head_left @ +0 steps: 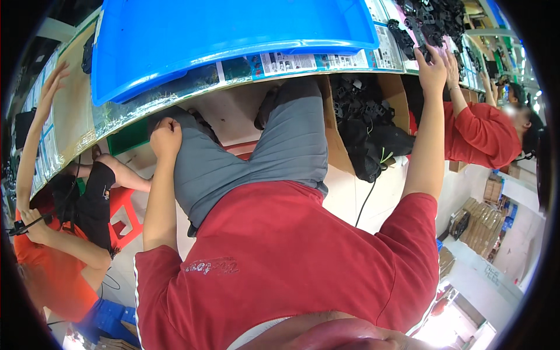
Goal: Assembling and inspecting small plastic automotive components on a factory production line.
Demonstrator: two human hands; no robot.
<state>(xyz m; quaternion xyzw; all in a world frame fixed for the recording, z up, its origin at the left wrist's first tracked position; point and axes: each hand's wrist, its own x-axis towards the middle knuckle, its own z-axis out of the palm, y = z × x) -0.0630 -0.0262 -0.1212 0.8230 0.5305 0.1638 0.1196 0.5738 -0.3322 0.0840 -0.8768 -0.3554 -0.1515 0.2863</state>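
My left hand (166, 137) rests on my grey-trousered left thigh (195, 157), its fingers curled in, and no object shows in it. At the upper right, my right arm stretches out to the table. There my right hand (432, 71) has its fingers round a small black plastic part (425, 53). Just beyond the fingertips lies a heap of similar black plastic parts (440, 20). The exact shape of the held part is partly covered by my fingers.
A large blue tray (233, 58) stands on the table before me. Under the table's right side is a cardboard box (394, 96) with black parts. Co-workers sit on both sides: one in orange (52, 268), one in red (484, 137), whose hand is near mine.
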